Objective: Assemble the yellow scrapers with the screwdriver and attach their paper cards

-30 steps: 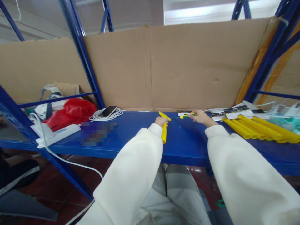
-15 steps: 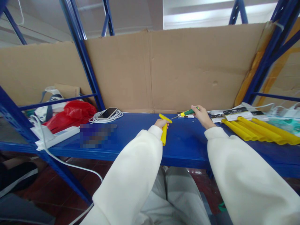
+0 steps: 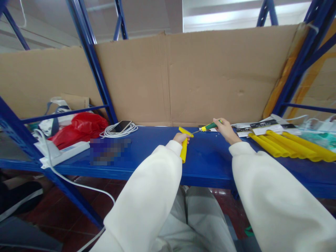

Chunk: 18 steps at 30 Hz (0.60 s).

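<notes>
My left hand (image 3: 180, 138) is closed around a yellow T-shaped piece (image 3: 184, 151), held over the blue shelf. My right hand (image 3: 224, 128) grips a screwdriver (image 3: 210, 126) by the end of its green and yellow handle. The screwdriver's thin shaft points left, and its tip is at the head of the yellow piece; whether it sits inside cannot be made out. Beyond the screwdriver, a small black-and-white item lies on the shelf.
Several yellow tubes (image 3: 299, 146) lie at the right beside printed packaging (image 3: 265, 126). At the left are a phone (image 3: 120, 127) on a coiled white cable, a power strip (image 3: 72, 150) and a red bag (image 3: 84, 126). A cardboard panel (image 3: 210, 77) stands behind.
My right hand and the screwdriver have shifted very slightly to the left. The yellow piece has barely moved in my left hand.
</notes>
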{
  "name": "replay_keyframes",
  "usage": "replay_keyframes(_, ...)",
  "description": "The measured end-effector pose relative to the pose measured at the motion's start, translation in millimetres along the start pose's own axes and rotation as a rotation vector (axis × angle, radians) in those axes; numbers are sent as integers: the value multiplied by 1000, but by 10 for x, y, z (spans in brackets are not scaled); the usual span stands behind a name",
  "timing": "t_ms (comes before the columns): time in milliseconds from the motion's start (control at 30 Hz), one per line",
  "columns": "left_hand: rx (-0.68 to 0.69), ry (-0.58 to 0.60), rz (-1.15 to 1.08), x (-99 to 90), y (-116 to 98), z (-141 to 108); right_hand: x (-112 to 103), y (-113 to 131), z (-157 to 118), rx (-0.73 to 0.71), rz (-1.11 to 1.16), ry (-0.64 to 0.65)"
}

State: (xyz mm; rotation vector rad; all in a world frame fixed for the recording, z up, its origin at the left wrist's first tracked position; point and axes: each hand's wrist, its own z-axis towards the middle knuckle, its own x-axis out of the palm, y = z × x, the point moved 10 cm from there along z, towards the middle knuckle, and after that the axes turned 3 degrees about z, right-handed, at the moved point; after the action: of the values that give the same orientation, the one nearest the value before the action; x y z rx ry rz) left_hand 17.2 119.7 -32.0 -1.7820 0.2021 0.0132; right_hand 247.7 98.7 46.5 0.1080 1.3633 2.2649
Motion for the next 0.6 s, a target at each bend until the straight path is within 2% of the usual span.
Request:
replay_keyframes(333,18,-33,24,-18,-9,15,25,3,-9,-23,-55,20)
replay_keyframes(600,49,-121,72,-96,-54,-12,253,-179,-131,285,141,225)
